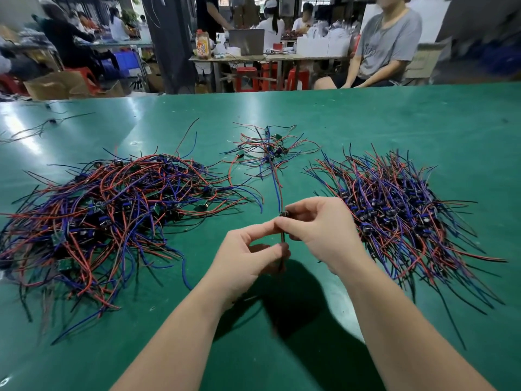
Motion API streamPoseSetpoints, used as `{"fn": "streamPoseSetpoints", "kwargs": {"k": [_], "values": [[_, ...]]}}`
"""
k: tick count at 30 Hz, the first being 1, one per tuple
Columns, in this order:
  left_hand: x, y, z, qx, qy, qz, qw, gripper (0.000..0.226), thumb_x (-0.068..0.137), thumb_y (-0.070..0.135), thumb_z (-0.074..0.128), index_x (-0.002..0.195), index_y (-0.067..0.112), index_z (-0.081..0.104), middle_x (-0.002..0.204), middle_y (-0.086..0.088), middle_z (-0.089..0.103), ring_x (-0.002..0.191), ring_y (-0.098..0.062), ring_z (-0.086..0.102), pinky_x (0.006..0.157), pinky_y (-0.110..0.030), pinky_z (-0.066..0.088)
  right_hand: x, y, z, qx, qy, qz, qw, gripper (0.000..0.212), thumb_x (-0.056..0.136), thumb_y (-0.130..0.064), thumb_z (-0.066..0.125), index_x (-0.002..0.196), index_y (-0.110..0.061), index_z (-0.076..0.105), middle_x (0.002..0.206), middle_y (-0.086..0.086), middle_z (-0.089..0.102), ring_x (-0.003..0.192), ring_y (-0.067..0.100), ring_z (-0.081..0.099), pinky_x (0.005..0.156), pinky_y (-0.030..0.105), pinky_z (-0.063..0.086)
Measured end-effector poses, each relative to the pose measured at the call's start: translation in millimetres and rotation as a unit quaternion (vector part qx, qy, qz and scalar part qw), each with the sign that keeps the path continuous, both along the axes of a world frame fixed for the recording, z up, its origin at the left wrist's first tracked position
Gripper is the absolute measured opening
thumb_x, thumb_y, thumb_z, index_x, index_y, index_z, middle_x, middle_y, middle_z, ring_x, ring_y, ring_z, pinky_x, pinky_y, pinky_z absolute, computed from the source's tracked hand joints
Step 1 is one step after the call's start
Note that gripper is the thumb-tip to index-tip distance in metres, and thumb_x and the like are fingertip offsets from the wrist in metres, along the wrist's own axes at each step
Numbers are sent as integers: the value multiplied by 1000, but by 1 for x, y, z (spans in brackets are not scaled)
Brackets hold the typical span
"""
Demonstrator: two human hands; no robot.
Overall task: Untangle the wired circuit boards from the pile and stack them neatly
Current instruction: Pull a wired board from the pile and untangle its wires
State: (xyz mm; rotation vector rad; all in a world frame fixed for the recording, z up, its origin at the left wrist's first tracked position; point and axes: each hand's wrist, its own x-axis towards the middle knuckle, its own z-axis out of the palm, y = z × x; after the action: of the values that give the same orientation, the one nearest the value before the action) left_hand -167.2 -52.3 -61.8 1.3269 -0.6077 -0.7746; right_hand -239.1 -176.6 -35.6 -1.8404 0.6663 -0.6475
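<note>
Pinching one small circuit board [283, 221] between them, the left hand [248, 263] and right hand [318, 230] hold it above the middle of the green table [394, 114], near its front edge. Its wires [277, 187] trail back toward a small tangle [267, 148]. The big pile [107, 210] sprawls toward the left edge; the combed stack [400, 210] lies toward the right.
</note>
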Motion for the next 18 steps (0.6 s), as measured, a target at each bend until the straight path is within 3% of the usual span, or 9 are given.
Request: {"fn": "streamPoseSetpoints", "kwargs": {"k": [3,6,10,12,13,15,18], "values": [[-3,1,0,-30,82,-84,993,52,69,13,78,118,27,66,112,4,71,86,-16,68,69,-25,55,-22,-15,16,-38,-45,-56,997,10,71,-10,78,74,-19,76,68,1,73,67,14,69,76,46,58],[-1,0,-2,-23,98,-104,989,50,74,16,73,121,28,62,115,1,70,87,-16,68,72,-24,53,-53,-48,33,-93,-52,-161,981,15,69,-17,77,65,-31,73,59,-6,70,58,10,67,68,33,60],[9,-1,-5,-13,88,-33,996,42,78,13,74,118,24,63,108,1,72,84,-10,68,71,-22,52,-66,-93,25,-166,164,-184,955,12,70,-19,80,81,-19,76,65,-1,70,66,19,65,68,29,51],[15,0,-8,50,-47,64,996,36,84,10,68,116,24,66,109,8,71,94,-5,65,80,-22,51,-68,-98,9,-203,258,-166,930,10,69,-22,82,73,-21,73,73,0,71,70,19,59,65,24,41],[20,1,-11,108,-168,128,971,34,84,10,67,115,25,67,114,10,68,103,-5,61,90,-23,47,-69,-97,3,-212,278,-164,922,14,69,-24,83,65,-23,69,70,-2,69,68,18,56,61,24,37],[26,5,-15,201,-368,217,881,35,83,14,65,115,26,67,125,8,59,119,-12,50,102,-26,35,-70,-99,-1,-220,298,-171,913,27,69,-28,83,53,-27,62,63,-5,64,67,20,55,59,25,38],[33,12,-15,305,-407,256,822,42,85,21,58,125,28,60,144,-1,42,134,-21,30,110,-34,23,-63,-97,6,-245,360,-155,887,30,76,-35,77,53,-28,60,69,3,65,76,28,59,72,32,50]]}}
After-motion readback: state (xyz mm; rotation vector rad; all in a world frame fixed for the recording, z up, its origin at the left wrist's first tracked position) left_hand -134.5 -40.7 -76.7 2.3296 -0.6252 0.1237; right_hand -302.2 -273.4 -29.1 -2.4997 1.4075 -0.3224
